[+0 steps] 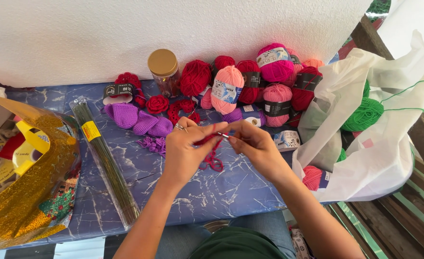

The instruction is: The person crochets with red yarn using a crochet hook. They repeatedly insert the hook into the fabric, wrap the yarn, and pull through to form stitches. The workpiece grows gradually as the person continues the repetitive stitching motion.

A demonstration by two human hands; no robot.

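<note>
Nearest the camera, a dark green garment (236, 244) and blue-jeaned knees sit at the near edge of the blue marbled table (212, 192), from which both forearms reach inward. At the right edge a large white bag (389, 144) slumps open, with green yarn (365, 115) inside it and a pink skein (312, 177) at its mouth. At the left edge lies crumpled gold foil wrap (24, 192), and beside it a long clear sleeve of dark green stems (106, 163) runs from the far side toward the near edge. Along the far edge, against the white wall, red and pink yarn balls (250, 86) crowd together next to a gold-lidded jar (163, 69). Purple crocheted pieces (142, 122) and red crocheted roses (158, 103) lie just inside them. Over the middle of the table, the left hand (185, 153) is closed, pinching a small red crochet piece (212, 148) whose tail dangles below. The right hand (255, 146) is closed around a slim metal crochet hook (223, 135), its tip at the piece. The work looks to be mid-stitch; the next loop seems to call for steady yarn tension and a small turn of the hook.
</note>
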